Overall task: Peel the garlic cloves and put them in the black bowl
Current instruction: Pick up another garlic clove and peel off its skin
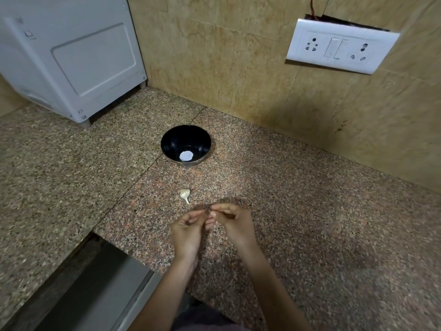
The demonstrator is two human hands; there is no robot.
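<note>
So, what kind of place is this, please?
Most likely a home kitchen: a speckled granite counter, a tiled wall with a white socket-and-switch plate, and a white appliance standing at the back left. A black bowl sits on the counter.

Just us here: two bare forearms point(262, 271), a bare left hand point(188, 231) and a bare right hand point(235, 225). There's a bit of dark greyish clothing point(202, 318) showing at the bottom edge between them.

Dim, soft light; wide-angle bending at edges; slight blur throughout.
</note>
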